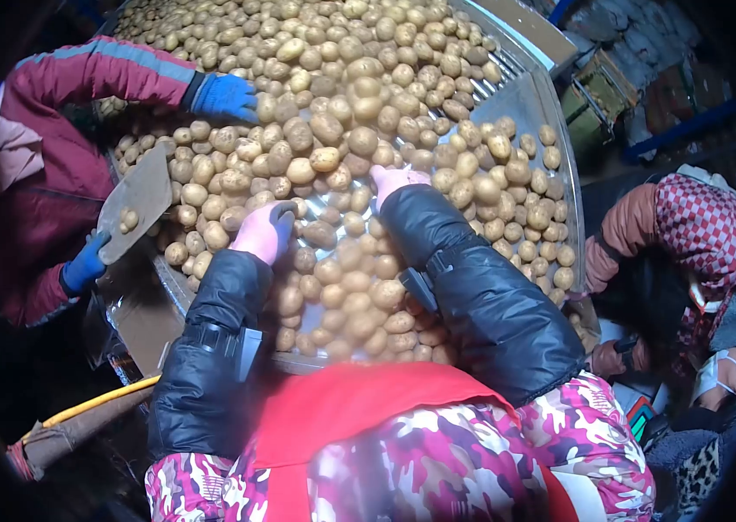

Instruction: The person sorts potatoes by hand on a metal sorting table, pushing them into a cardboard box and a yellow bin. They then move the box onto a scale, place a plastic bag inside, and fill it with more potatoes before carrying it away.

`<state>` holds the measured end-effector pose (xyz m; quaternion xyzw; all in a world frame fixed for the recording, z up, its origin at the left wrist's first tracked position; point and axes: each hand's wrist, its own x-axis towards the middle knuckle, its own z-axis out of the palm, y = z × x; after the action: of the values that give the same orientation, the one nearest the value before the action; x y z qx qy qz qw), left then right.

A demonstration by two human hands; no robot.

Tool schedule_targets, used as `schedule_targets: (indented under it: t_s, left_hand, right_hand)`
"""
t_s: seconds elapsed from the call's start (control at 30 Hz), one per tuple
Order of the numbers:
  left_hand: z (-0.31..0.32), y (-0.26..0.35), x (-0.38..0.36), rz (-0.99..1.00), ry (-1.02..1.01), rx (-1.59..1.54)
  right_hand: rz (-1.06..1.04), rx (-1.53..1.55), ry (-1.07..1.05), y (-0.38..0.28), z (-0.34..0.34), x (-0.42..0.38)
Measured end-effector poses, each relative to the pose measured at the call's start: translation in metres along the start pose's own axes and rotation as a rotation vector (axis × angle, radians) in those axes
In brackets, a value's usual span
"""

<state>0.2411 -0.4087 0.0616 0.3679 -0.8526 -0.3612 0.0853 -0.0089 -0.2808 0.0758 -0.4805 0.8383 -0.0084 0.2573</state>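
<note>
My left hand (pixel 263 231), in a pink glove with dark-coated fingers, rests against the potatoes near the middle of the sorting table. The fingers bend loosely beside several potatoes, and no firm hold shows. My right hand (pixel 397 182), also in a pink glove, reaches in farther to the right, its fingers apart among the potatoes. Their tips are partly hidden. Between and below my hands lie loose potatoes (pixel 356 283), some smeared by motion. Patches of metal slats (pixel 326 211) show between them.
A big potato heap (pixel 298 52) covers the far side. At left, a co-worker's blue-gloved hand (pixel 227 97) touches potatoes; the other hand (pixel 85 261) grips a flat board (pixel 137 202). A metal rim (pixel 562 148) edges the right side, with another person (pixel 705 228) beyond.
</note>
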Motion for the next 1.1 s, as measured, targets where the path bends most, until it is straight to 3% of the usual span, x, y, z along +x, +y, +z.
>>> schedule_targets:
  t_s: [0.1, 0.23, 0.33, 0.37, 0.47, 0.53, 0.6, 0.63, 0.73, 0.83, 0.93, 1.0, 1.03, 1.07, 1.1]
  left_hand:
    - [-0.01, 0.053, -0.003, -0.173, -0.142, 0.341]
    - [-0.007, 0.07, 0.007, -0.195, -0.334, 0.675]
    - [0.006, 0.082, 0.007, -0.194, -0.36, 0.81]
    - [0.009, 0.087, 0.003, -0.172, -0.339, 0.854]
    - [0.008, 0.081, 0.009, -0.174, -0.453, 0.913]
    - [0.01, 0.092, 0.015, -0.226, -0.469, 0.919]
    - [0.026, 0.068, 0.022, -0.194, -0.397, 0.911]
    - [0.02, 0.08, 0.016, -0.141, -0.396, 0.915]
    - [0.012, 0.079, 0.011, -0.075, -0.382, 0.891]
    - [0.016, 0.054, 0.008, -0.085, -0.335, 0.868]
    - [-0.002, 0.071, -0.016, -0.149, -0.255, 0.7]
    - [0.006, 0.021, -0.042, -0.059, -0.075, 0.283]
    - [0.003, 0.035, -0.067, -0.202, -0.09, -0.254]
    - [0.006, 0.031, -0.087, -0.244, -0.088, -0.481]
    - [-0.011, 0.065, -0.11, -0.458, -0.266, -0.789]
  right_hand:
    - [-0.015, 0.064, 0.058, 0.01, 0.008, -0.001]
    - [-0.074, 0.288, 0.164, 0.031, 0.018, -0.013]
    - [-0.183, 1.058, 0.171, 0.055, 0.03, -0.021]
    - [-0.147, 1.484, 0.011, 0.059, 0.026, -0.039]
    - [-0.164, 1.809, -0.037, 0.067, 0.008, -0.069]
    - [-0.48, 2.492, -0.573, 0.078, 0.041, -0.045]
    - [0.001, 2.27, -0.1, 0.068, 0.031, -0.092]
    - [0.13, 2.151, -0.089, 0.066, 0.03, -0.097]
    - [0.007, 2.151, -0.207, 0.062, 0.028, -0.108]
    - [-0.23, 2.198, -0.159, 0.065, 0.049, -0.119]
    - [-0.233, 2.136, -0.112, 0.061, 0.052, -0.129]
    - [-0.174, 2.023, -0.113, 0.059, 0.051, -0.131]
    - [-0.159, 1.948, -0.119, 0.058, 0.052, -0.131]
    - [-0.161, 1.877, -0.106, 0.052, 0.052, -0.135]
    - [-0.163, 1.805, -0.094, 0.047, 0.052, -0.14]
